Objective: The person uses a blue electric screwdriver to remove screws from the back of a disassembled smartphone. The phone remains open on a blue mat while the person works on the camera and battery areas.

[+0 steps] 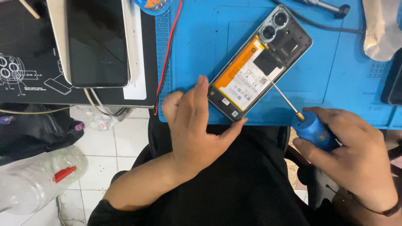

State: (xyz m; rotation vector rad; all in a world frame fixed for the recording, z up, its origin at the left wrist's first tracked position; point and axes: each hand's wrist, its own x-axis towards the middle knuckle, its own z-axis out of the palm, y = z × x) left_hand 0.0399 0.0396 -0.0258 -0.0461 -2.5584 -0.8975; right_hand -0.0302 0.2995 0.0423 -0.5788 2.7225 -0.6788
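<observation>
An opened phone lies diagonally on a blue work mat, its back cover off, showing an orange-and-white battery and twin camera rings. My left hand steadies the phone's lower end, index finger and thumb touching its bottom corner. My right hand grips a blue-handled screwdriver. Its thin shaft reaches up-left, and the tip rests on the phone's inside near the black shield beside the battery.
A dark phone lies on a white box at the upper left, over a black mat. Red and black wires run along the blue mat's left edge. A clear plastic bottle lies on the tiled floor. A black cable crosses the top.
</observation>
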